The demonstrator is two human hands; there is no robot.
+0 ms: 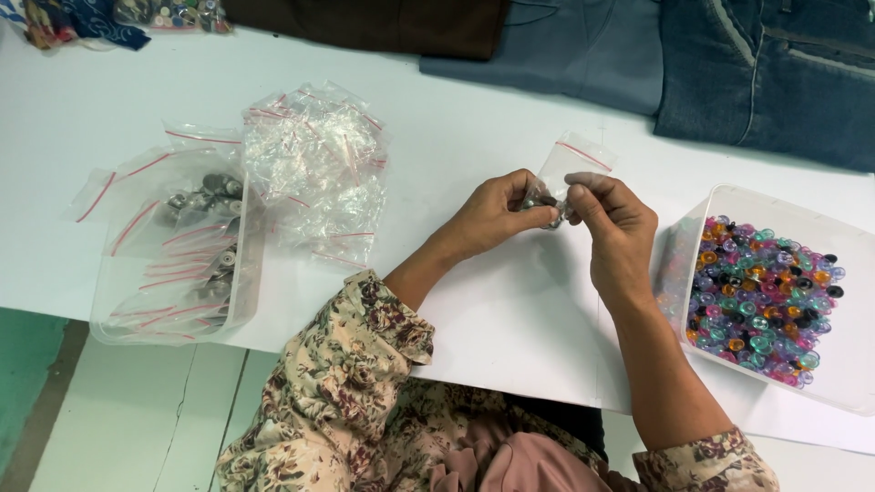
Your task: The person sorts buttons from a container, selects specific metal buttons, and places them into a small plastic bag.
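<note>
Bag (574,164), maybe half-filled, pinched by both hands over white table (474,109).

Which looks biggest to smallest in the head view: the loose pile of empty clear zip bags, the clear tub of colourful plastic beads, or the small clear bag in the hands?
1. Clear tub of colourful plastic beads, though cut off and nearer the camera.
2. Loose pile of empty clear zip bags.
3. Small clear bag.

left hand (499,214): pinches the small clear zip bag with red strip (572,166)
right hand (612,223): pinches same bag, touching the left
right side: clear plastic box (729,202) of colourful translucent buttons (764,296)
left side: clear tray (164,330) with filled bags; pile of empty clear bags (314,169)
</note>
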